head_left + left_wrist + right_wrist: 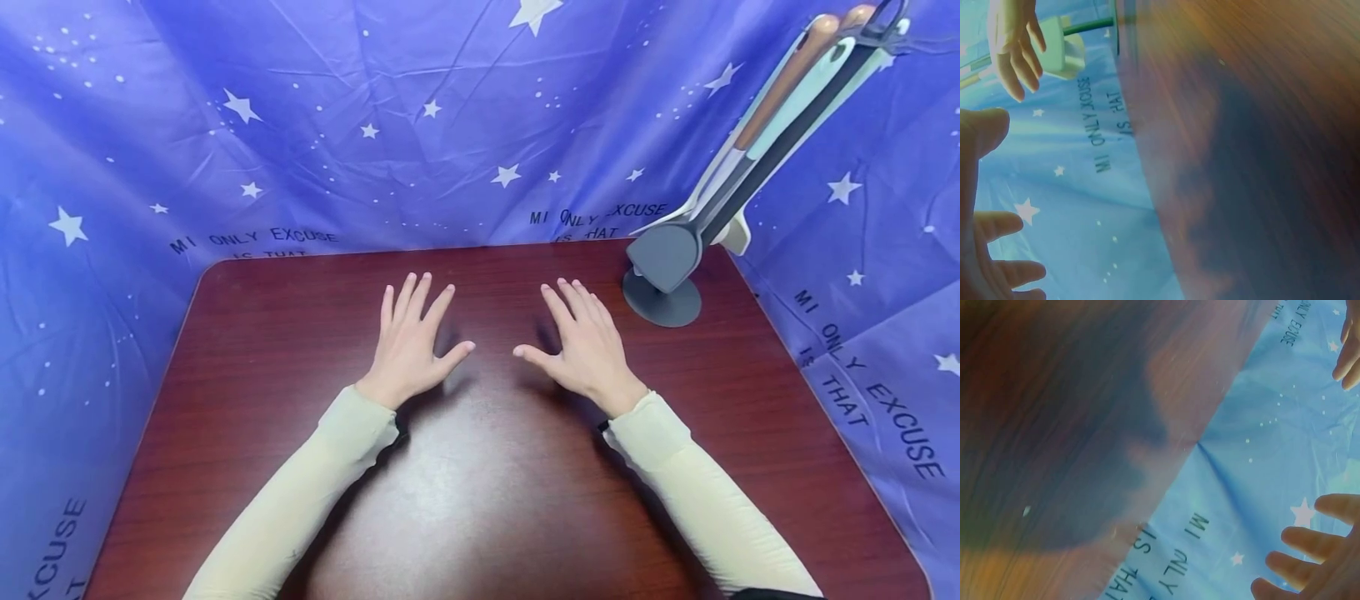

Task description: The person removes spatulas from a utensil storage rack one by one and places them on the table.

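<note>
Both hands hover palm down over a dark red wooden table (480, 467), their fingers spread and nothing held. Left of centre is the left hand (408, 346), its thumb pointing inward. Opposite it, the right hand (588, 350) is nearest to a rack of kitchen utensils. That rack has a round grey base (663, 308). A dark grey spatula (663, 254) hangs at its front. Behind it are handles in mint green (802, 96) and brown (783, 83); their lower ends are partly hidden. In the left wrist view the right hand (1015, 44) appears beyond the left thumb.
A blue curtain (420, 150) with white stars and printed words surrounds the table on the back and sides. The utensil rack stands at the back right corner, its handles leaning up and to the right. Pale sleeves (277, 500) cover both forearms.
</note>
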Action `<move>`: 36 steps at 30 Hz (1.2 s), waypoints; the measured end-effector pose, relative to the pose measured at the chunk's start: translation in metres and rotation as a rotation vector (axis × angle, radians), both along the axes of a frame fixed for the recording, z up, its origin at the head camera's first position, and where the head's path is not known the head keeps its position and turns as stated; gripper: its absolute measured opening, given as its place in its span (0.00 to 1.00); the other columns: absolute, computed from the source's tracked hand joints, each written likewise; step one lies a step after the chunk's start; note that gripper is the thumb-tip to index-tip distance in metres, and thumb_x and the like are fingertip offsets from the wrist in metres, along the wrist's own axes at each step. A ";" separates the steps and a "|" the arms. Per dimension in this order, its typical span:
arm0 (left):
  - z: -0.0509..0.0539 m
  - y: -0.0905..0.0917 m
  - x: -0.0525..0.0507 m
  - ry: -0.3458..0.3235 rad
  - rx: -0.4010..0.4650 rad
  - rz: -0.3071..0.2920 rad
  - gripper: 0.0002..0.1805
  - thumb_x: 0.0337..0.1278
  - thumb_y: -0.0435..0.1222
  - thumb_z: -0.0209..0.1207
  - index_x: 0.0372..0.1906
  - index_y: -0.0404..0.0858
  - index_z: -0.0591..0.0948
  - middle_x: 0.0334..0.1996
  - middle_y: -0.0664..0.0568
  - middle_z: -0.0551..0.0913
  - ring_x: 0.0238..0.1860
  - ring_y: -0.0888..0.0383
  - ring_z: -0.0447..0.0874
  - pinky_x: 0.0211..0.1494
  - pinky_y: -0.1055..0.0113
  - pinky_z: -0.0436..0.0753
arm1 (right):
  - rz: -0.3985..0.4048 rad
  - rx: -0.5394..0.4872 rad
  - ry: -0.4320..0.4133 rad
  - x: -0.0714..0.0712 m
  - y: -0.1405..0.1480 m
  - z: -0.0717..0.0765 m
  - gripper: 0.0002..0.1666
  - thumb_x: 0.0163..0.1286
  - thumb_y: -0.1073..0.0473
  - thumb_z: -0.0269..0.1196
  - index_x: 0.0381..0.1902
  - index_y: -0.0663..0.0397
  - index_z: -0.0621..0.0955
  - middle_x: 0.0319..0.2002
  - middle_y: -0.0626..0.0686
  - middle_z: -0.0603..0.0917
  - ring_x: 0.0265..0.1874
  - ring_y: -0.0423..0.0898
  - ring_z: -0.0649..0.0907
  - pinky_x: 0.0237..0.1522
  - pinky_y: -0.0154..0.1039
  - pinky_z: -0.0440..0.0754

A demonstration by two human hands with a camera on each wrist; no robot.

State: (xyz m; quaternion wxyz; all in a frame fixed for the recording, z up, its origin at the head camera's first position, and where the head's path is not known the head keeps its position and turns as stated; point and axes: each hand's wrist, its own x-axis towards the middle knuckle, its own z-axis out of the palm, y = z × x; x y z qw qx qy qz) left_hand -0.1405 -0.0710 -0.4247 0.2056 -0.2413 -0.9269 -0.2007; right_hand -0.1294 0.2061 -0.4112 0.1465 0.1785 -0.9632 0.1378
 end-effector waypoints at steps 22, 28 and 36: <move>0.028 0.065 -0.017 0.023 0.056 -0.186 0.39 0.53 0.60 0.58 0.64 0.38 0.73 0.65 0.37 0.68 0.71 0.44 0.56 0.75 0.54 0.43 | -0.098 -0.076 0.125 -0.001 0.052 0.020 0.56 0.48 0.27 0.66 0.67 0.55 0.69 0.64 0.62 0.70 0.66 0.61 0.66 0.64 0.57 0.62; 0.034 0.084 -0.020 -0.033 0.022 -0.226 0.40 0.54 0.61 0.56 0.65 0.40 0.71 0.64 0.41 0.70 0.70 0.47 0.59 0.75 0.56 0.44 | -0.144 -0.083 0.103 0.000 0.068 0.028 0.55 0.50 0.29 0.67 0.67 0.55 0.68 0.64 0.62 0.70 0.65 0.60 0.67 0.64 0.58 0.63; 0.046 0.112 -0.025 -0.088 0.034 -0.265 0.38 0.56 0.59 0.56 0.65 0.39 0.70 0.62 0.45 0.72 0.66 0.52 0.65 0.74 0.61 0.50 | -0.204 -0.111 0.067 0.002 0.088 0.040 0.53 0.52 0.31 0.67 0.68 0.54 0.67 0.63 0.62 0.71 0.62 0.61 0.69 0.60 0.61 0.65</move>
